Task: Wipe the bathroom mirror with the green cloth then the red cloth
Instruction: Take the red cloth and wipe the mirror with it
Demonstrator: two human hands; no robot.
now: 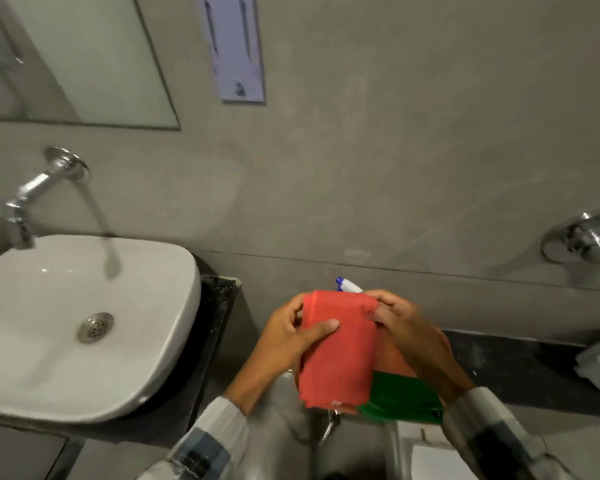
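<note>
Head view: both hands hold the folded red cloth (338,351) up in front of the grey wall, left hand (288,341) gripping its left edge w/ thumb across the front, right hand (409,334) pinching the top right corner; the green cloth (400,398) hangs just below & behind the red one, under the right wrist, though which hand grips it I can't tell. A white & blue spray nozzle (347,285) pokes up behind the red cloth, the mirror (84,60) is at upper left over the white basin (66,323) w/ tap (39,188)
</note>
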